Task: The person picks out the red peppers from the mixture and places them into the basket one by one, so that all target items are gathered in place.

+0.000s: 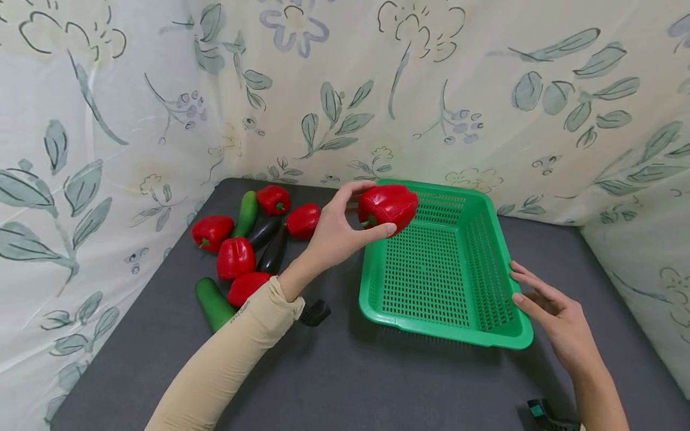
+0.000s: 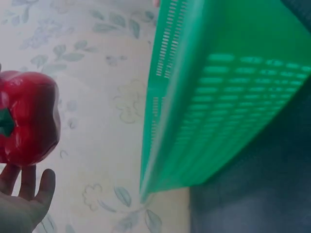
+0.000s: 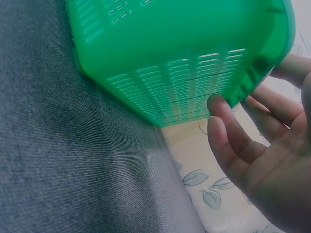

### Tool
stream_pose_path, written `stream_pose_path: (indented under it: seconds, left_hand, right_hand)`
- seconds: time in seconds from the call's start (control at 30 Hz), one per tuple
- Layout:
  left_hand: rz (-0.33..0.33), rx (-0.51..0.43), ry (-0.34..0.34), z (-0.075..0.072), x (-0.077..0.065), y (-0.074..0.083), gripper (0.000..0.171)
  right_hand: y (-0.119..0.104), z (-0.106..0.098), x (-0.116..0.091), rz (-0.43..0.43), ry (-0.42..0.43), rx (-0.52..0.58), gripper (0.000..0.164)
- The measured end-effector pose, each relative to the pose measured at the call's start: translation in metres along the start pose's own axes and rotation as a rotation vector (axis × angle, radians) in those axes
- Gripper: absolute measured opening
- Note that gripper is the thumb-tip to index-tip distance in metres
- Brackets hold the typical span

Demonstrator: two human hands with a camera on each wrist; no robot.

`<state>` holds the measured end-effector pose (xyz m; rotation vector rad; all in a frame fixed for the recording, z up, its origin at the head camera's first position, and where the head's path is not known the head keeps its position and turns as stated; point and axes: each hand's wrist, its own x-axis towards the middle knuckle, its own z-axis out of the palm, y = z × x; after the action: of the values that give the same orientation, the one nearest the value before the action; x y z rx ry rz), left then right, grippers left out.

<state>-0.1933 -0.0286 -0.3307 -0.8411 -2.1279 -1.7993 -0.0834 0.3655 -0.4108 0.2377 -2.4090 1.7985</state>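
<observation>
A glossy red bell pepper (image 1: pixel 389 208) is gripped by my left hand (image 1: pixel 345 230), thumb in front and fingers behind, above the left rim of the green plastic basket (image 1: pixel 374 281). The left wrist view has the bell pepper (image 2: pixel 31 119) at its left edge, with fingers (image 2: pixel 46 187) under it and the basket's outer wall to the right. My right hand (image 1: pixel 555 317) is at the basket's right rim. The right wrist view shows its fingers (image 3: pixel 262 121) loosely bent against the basket's outer side (image 3: pixel 184 77), not wrapped round the rim.
On the left of the dark table (image 1: pixel 345 377) lie several more red bell peppers (image 1: pixel 236 258), dark eggplants (image 1: pixel 274 248), a green cucumber (image 1: pixel 247 214) and another long green vegetable (image 1: pixel 212 304). Floral cloth (image 1: pixel 345 72) rises behind and at both sides.
</observation>
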Motion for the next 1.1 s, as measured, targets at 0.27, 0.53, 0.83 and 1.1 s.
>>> stream_pose_path:
  seconds: [0.27, 0.53, 0.83, 1.1]
  left_hand:
    - [-0.048, -0.034, -0.172, 0.017, 0.026, 0.005, 0.065]
    - [-0.111, -0.023, -0.337, 0.036, 0.041, -0.003, 0.065]
    - [-0.139, -0.011, -0.421, 0.053, 0.059, -0.018, 0.066]
    - [-0.167, 0.022, -0.432, 0.064, 0.072, -0.031, 0.063]
  right_hand:
    - [0.002, 0.005, -0.002, -0.013, 0.014, -0.007, 0.048]
    - [0.005, 0.006, -0.005, -0.027, 0.028, 0.012, 0.048]
    - [0.005, 0.007, -0.003, -0.038, 0.031, 0.023, 0.048]
    - [0.004, 0.011, 0.0, -0.04, 0.045, 0.014, 0.048]
